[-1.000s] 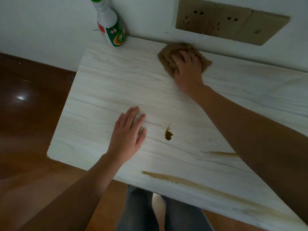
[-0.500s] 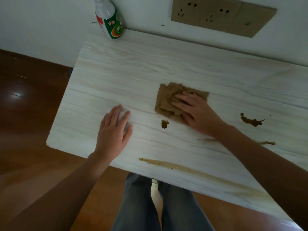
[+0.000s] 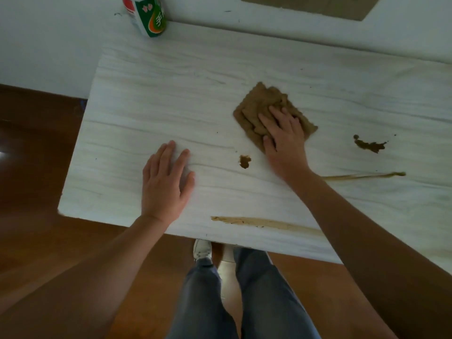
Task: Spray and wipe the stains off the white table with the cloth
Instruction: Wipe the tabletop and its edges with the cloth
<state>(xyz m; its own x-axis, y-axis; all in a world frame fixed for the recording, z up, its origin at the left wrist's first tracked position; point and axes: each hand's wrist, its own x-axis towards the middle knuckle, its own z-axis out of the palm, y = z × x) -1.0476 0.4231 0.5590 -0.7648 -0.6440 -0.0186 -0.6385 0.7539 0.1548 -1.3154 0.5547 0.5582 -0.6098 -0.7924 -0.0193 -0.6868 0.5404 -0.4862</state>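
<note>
at the left of the frame lies a dark brown wooden floor [image 3: 36, 167], and at the upper left a white plastic spray bottle with a green label [image 3: 149, 18] stands on the far corner of the white wood-grain table [image 3: 146, 94]. left of centre, the left hand [image 3: 166, 184] rests flat on the tabletop, fingers straight, holding nothing. just right of it sits a small brown blob stain [image 3: 244, 161], with a long pale-brown smear [image 3: 264, 222] near the lower edge. right of centre, the right hand [image 3: 283, 138] presses a rumpled brown cloth [image 3: 259, 106] down with spread fingers. further right are a dark splatter stain [image 3: 369, 145] and a thin brown streak [image 3: 362, 176]. the wiping step looks in hand; the next move likely calls for dragging the cloth over the nearby blob.
</note>
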